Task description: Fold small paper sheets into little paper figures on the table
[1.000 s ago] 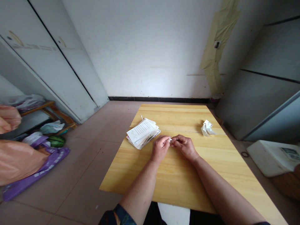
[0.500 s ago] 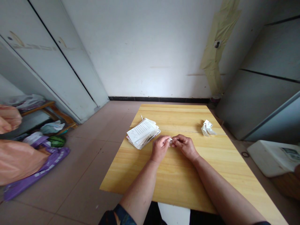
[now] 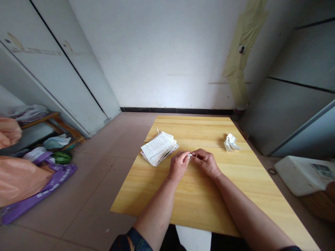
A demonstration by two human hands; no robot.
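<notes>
Both my hands meet over the middle of the wooden table (image 3: 204, 198). My left hand (image 3: 179, 164) pinches a small folded piece of white paper (image 3: 190, 155) between thumb and fingers. From the other side my right hand (image 3: 206, 162) has its fingertips closed on the same piece. Most of the paper is hidden by the fingers, so its exact shape cannot be made out. Just beyond my left hand lies an untidy stack of printed paper sheets (image 3: 159, 146). Further off to the right stands a crumpled or folded white paper (image 3: 230, 142).
Left of the table, a low wooden rack (image 3: 56, 122) holds bags, with a watermelon (image 3: 62, 157) and a purple bag (image 3: 49, 188) by it. A white box (image 3: 298, 176) stands right of the table. The white wall (image 3: 167, 59) rises behind.
The fingers of my right hand have shifted slightly at the small paper. The stack and the crumpled paper lie as before; the whole view has moved a little.
</notes>
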